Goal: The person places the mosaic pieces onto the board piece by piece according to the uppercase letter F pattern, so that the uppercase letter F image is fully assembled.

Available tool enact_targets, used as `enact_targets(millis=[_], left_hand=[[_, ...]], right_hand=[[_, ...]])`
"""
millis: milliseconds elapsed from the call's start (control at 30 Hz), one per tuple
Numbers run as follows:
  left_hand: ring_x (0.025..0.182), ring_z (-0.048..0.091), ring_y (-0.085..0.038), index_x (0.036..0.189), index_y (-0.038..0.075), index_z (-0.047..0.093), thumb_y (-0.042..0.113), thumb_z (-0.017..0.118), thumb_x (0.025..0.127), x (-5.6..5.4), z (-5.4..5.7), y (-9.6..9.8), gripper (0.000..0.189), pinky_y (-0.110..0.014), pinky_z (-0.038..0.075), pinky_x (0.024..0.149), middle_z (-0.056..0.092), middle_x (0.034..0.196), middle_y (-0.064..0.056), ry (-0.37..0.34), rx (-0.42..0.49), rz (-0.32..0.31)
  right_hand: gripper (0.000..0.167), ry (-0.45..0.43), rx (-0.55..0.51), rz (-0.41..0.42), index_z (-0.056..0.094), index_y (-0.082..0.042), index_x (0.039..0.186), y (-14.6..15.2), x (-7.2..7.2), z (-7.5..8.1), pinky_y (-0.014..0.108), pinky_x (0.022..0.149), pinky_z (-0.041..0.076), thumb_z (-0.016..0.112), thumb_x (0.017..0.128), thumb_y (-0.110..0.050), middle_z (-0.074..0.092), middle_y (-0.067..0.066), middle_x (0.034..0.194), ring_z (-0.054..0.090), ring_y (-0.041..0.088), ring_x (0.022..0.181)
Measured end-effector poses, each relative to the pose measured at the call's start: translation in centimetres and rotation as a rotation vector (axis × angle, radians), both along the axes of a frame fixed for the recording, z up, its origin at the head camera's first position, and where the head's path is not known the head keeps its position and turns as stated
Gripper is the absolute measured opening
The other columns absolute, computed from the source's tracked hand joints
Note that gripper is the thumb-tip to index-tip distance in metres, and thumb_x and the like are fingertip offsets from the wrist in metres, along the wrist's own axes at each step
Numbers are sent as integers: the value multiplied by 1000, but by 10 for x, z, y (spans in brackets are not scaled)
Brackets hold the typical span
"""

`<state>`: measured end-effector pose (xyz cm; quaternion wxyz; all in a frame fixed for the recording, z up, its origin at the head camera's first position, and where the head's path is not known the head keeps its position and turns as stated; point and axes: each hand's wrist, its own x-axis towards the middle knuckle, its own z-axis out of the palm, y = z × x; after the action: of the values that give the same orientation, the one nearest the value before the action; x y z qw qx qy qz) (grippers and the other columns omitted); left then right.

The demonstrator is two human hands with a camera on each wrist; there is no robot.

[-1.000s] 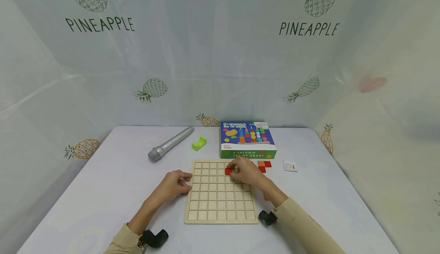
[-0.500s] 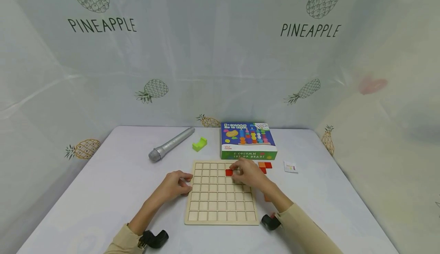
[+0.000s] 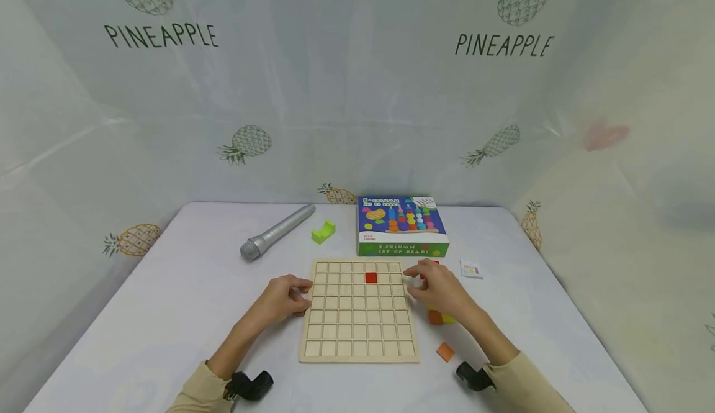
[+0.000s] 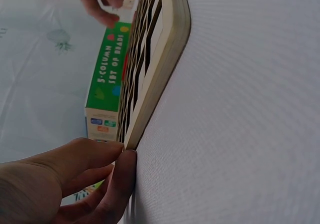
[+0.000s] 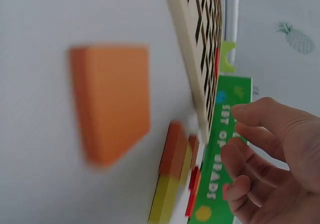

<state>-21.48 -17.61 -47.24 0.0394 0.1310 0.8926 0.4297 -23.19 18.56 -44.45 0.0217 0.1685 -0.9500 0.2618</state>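
Note:
A wooden grid board (image 3: 359, 313) lies flat on the table with a red square tile (image 3: 371, 277) in a cell of its second row from the back. My left hand (image 3: 282, 297) holds the board's left edge with thumb and fingertips, seen close in the left wrist view. Just beyond the right edge, my right hand (image 3: 438, 287) hovers with fingers loosely bent and nothing between them. Under and beside it are more tiles: an orange tile (image 5: 112, 103) by itself, plus a brown-orange tile (image 5: 173, 149) touching a yellow tile (image 5: 164, 199). The hand partly hides further red tiles behind it.
A boxed bead set (image 3: 402, 226) stands behind the board. To its left are a green U-shaped block (image 3: 323, 232) and a silver microphone (image 3: 278, 233). A small printed card (image 3: 471, 269) lies to the right. A pineapple-print curtain (image 3: 357, 90) rises behind the table.
My right hand has let go of the red tile, leaving it in its cell, and has moved right, off the board, over the loose tiles. My left hand stays at the edge.

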Motion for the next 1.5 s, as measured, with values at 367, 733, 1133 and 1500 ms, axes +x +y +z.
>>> enact_targets(millis=[367, 733, 1133, 1500], left_hand=[[70, 64, -12, 117, -6, 67, 1, 76, 78, -2, 2, 0, 41, -18, 52, 56, 67, 101, -13, 0, -17, 9], [70, 62, -9, 117, -6, 68, 2, 77, 77, 1, 1, 1, 42, -19, 53, 56, 67, 99, -12, -12, -19, 25], [72, 66, -14, 119, -7, 66, 0, 75, 78, -1, -5, -3, 43, -20, 56, 57, 65, 102, -13, -27, 44, 9], [71, 66, -13, 120, -7, 66, 1, 75, 79, -3, -4, -2, 43, -20, 56, 57, 65, 101, -12, -14, 38, -9]], right_hand=[[31, -27, 39, -59, 72, -10, 112, 58, 4, -13, 18, 59, 45, 78, 82, -18, 66, 2, 102, 51, 13, 75], [36, -23, 92, -16, 71, -8, 116, 80, -9, -13, 17, 63, 49, 78, 82, -18, 69, 3, 104, 52, 12, 76], [40, -29, 118, 58, 68, -5, 122, 83, -42, -11, 21, 68, 53, 76, 85, -17, 69, 8, 105, 55, 15, 79], [38, -12, 152, 48, 67, -3, 121, 81, -51, -18, 23, 69, 55, 74, 86, -15, 65, 7, 96, 55, 16, 79]])
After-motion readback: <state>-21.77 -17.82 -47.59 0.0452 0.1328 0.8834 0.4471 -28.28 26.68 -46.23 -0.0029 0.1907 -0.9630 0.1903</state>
